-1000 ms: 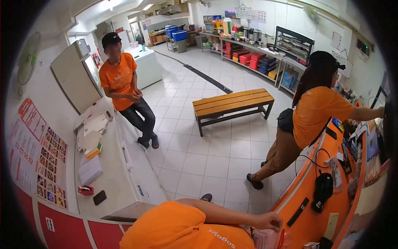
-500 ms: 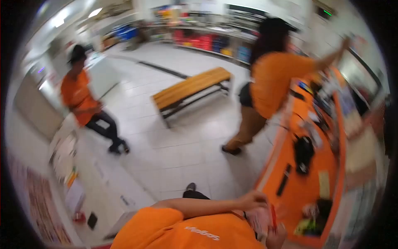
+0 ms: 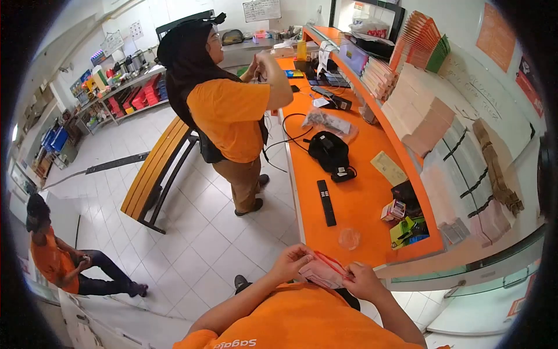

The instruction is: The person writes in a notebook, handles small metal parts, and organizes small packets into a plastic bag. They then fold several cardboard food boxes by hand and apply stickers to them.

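Just in front of my orange shirt, a small see-through plastic pouch with a red strip along its top edge is stretched between my hands. My left hand pinches one end of the strip between thumb and fingers. At the other end, my right hand is closed on the pouch's corner. Beyond the pouch, a small clear round plastic item lies on the orange counter. Farther along are a black remote control and a black pouch-like case.
A person in an orange shirt stands at the counter with hands raised. Another person is at far left. A wooden bench stands on the tiled floor. Small boxes and packets fill the counter's near right corner.
My view has turned right, bringing the counter toward the middle. The pouch is now spread between both hands. The standing person's arm has come down from the wall side, hands now together.
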`<action>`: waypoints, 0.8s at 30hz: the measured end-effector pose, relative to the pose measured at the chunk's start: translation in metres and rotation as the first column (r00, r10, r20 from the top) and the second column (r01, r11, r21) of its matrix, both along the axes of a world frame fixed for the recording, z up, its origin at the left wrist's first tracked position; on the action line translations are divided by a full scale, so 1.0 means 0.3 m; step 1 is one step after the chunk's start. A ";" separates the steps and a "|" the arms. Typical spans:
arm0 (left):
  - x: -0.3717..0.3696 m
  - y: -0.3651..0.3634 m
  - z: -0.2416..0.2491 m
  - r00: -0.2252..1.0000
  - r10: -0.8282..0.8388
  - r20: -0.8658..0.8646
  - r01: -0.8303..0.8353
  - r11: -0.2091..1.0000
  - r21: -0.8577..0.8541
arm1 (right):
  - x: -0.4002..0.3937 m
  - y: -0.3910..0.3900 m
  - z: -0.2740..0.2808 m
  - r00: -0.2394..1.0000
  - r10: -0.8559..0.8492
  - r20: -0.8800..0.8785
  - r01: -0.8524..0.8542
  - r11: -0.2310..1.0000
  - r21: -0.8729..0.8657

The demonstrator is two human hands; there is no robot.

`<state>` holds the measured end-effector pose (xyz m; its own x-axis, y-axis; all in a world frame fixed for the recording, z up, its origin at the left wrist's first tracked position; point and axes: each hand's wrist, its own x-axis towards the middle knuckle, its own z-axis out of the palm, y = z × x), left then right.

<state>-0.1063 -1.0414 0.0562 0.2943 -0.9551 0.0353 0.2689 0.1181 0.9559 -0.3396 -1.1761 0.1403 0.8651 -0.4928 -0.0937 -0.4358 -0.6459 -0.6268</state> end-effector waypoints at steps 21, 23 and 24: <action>-0.011 0.014 0.036 0.981 -0.073 -0.178 0.078 0.997 0.019 | 0.061 0.044 0.052 0.999 0.018 0.050 -0.022 0.996 0.088; -0.008 0.014 0.039 0.984 -0.069 -0.164 0.070 0.998 -0.004 | 0.056 0.046 0.040 0.999 0.003 0.045 -0.009 0.989 0.149; -0.006 0.016 0.043 0.984 -0.066 -0.163 0.067 0.998 0.004 | 0.052 0.041 0.021 0.994 0.009 0.105 -0.021 0.994 0.108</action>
